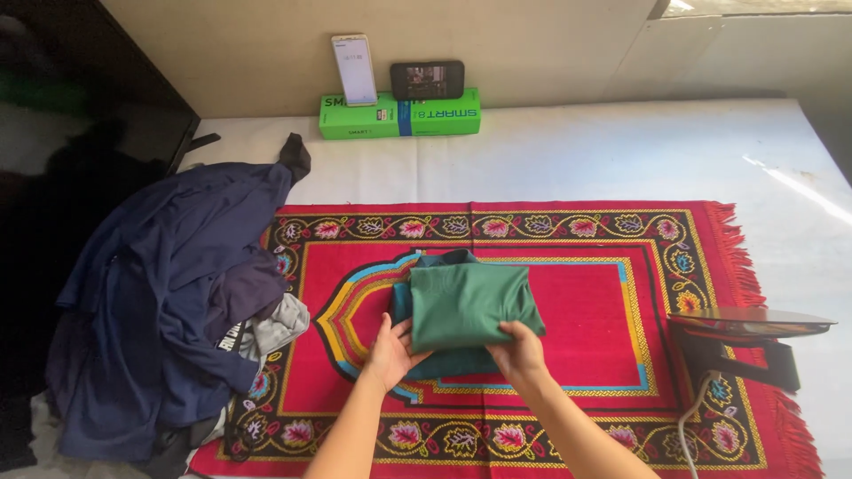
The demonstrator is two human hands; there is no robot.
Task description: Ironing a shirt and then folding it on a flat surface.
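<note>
A green folded garment (466,306) lies in the middle of a red patterned rug (586,310). My left hand (390,350) grips its near left corner, thumb on top. On the near right edge, my right hand (519,350) pinches the fabric, fingers curled over it. Both forearms reach in from the bottom of the view. A darker teal layer shows under the green top fold.
A heap of dark blue and grey clothes (169,302) covers the rug's left edge. An iron (750,341) stands on the rug at the right, its cord trailing down. At the back wall, two phones (355,69) lean above a green box (399,115). White cloth surrounds the rug.
</note>
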